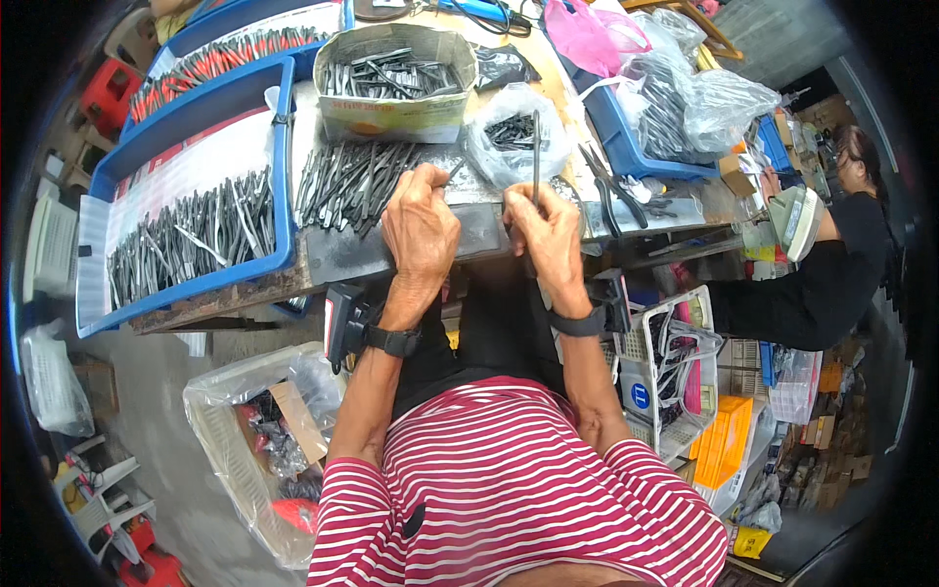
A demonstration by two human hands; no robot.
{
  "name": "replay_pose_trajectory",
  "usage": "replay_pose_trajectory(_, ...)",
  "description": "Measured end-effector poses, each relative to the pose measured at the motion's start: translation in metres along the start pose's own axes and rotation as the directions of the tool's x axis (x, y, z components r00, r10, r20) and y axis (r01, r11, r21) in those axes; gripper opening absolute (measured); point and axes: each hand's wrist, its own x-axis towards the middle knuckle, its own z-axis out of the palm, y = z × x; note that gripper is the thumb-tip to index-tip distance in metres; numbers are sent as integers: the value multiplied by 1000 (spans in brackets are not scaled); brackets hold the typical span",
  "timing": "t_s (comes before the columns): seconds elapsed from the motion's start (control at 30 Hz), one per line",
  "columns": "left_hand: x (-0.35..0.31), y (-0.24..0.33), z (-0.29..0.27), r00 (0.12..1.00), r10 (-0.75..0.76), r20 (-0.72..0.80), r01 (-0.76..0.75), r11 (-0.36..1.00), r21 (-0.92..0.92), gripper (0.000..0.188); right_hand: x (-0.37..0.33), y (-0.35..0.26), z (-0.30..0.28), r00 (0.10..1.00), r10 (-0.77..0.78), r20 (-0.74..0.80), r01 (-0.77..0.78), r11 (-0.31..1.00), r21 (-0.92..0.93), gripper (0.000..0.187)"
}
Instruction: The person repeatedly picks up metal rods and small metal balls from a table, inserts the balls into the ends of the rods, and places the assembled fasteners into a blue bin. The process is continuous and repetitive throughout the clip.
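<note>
My right hand [550, 233] is closed on a slim dark stick [536, 157], which stands nearly upright above its fingers. Close by, my left hand [423, 223] has its fingers curled together at the table's front edge; what they pinch, if anything, is too small to make out. A heap of dark slender pieces [352, 181] lies just left of that hand. Beyond my hands are an open cardboard box [396, 119] of small dark parts and a clear plastic bag [494, 166] with more black parts. Dark-handled pliers [608, 191] lie right of my right hand.
Blue trays [286, 210] of black and red-marked pieces stand at left. Another blue bin [650, 168] holds bagged parts at right. Below the table are a plastic-lined crate [225, 440] and a white basket [636, 377]. Another person [831, 254] sits at far right.
</note>
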Motion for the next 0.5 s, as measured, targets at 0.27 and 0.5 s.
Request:
replay_pose_trajectory(0.27,8,-8,20,987,141,72,-157,815,558,16,73,2,-34,951,-309,-18,236,762,-603,20)
replay_pose_trajectory(0.5,6,-12,20,986,107,128,-163,789,592,21,104,26,-31,869,-462,175,384,407,-829,13)
